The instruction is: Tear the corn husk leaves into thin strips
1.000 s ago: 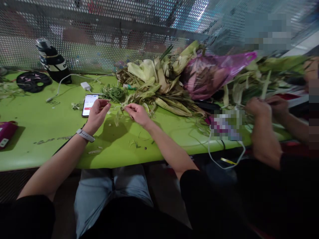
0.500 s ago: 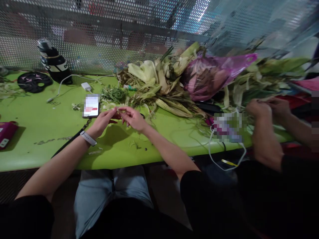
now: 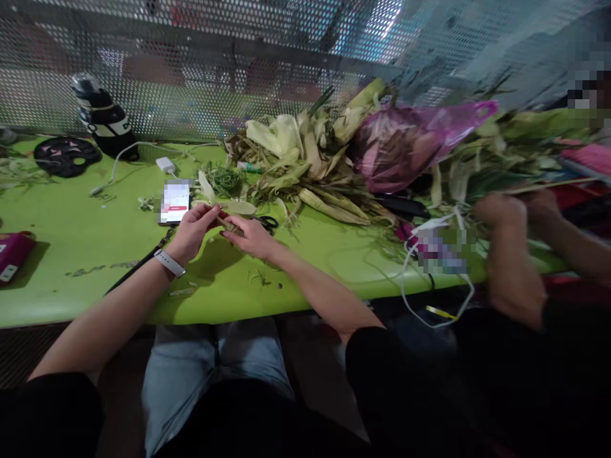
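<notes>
My left hand (image 3: 193,232), with a pale band on its wrist, is closed with thumb and fingers pinched together. Pale corn husk strips (image 3: 206,187) stick up and out to the right just beyond its fingertips. My right hand (image 3: 252,236) meets it from the right, also pinching, and a brownish end of husk shows between the two hands. The fingers hide exactly how the husk is gripped. Black scissors (image 3: 268,222) lie partly behind my right hand. A phone (image 3: 175,202) with a lit screen lies beyond my left hand.
Heaped corn husks (image 3: 310,152) and a pink plastic bag (image 3: 396,149) fill the back of the green table (image 3: 143,286). Green shreds (image 3: 226,181) lie near the phone. A dark bottle (image 3: 107,124) stands back left. At right, another person's hands (image 3: 506,210) work among husks.
Pale husk strips now stand out from between my hands, where only touching fingertips showed before. My right hand has turned and lowered slightly, and more of the scissors shows.
</notes>
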Action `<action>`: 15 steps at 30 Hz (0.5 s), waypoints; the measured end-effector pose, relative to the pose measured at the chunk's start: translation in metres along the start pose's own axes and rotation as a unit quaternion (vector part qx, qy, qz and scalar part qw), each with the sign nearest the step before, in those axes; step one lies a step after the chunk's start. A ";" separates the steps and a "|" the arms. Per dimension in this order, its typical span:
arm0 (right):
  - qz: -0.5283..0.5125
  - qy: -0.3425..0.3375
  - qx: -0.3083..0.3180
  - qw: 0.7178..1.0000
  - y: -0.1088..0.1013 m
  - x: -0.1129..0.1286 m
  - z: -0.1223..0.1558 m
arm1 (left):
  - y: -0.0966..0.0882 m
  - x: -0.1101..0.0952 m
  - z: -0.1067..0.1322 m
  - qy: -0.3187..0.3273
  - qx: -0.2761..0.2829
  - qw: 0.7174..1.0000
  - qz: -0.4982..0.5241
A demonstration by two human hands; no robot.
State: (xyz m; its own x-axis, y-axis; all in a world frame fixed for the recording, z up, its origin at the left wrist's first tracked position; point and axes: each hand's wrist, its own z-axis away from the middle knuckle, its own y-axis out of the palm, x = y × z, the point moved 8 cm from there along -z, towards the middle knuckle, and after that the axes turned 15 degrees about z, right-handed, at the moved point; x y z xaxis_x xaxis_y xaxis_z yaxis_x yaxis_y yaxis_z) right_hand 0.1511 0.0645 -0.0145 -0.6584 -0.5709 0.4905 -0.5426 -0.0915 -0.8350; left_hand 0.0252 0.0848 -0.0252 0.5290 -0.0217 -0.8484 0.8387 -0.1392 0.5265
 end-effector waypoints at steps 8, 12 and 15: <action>0.058 -0.034 -0.094 0.993 -0.017 0.005 0.003 | -0.015 -0.009 -0.007 0.058 -0.056 0.993 -0.091; 0.059 -0.043 -0.202 0.977 -0.038 0.001 0.004 | -0.007 -0.008 -0.005 0.034 -0.022 0.993 -0.115; 0.039 -0.062 -0.251 0.965 -0.049 0.000 0.006 | -0.001 -0.004 -0.002 0.002 0.013 0.991 -0.129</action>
State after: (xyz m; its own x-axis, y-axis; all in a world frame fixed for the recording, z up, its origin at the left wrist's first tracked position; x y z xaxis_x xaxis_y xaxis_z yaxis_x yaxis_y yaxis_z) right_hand 0.1810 0.0648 0.0250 -0.6570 -0.6560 0.3715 -0.6986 0.3445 -0.6272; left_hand 0.0220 0.0869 -0.0220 0.2969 0.0226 -0.9546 0.9428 -0.1652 0.2894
